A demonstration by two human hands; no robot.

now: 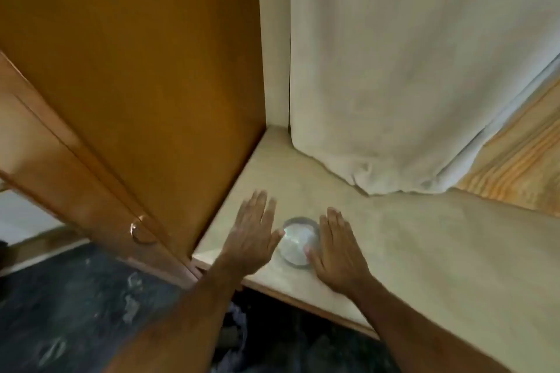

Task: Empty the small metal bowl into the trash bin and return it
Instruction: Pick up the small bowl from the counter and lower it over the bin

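A small round metal bowl sits on the pale counter close to its front left corner. Something whitish shows inside it, blurred. My left hand is flat, palm down, just left of the bowl, with its thumb tip at the rim. On the other side, my right hand is also flat with fingers together, and its thumb touches the rim. Neither hand has closed around the bowl. No trash bin is visible.
A brown wooden cabinet side rises left of the counter, with a door swung outward carrying a round metal handle. A cream curtain hangs behind the counter. Dark floor lies below.
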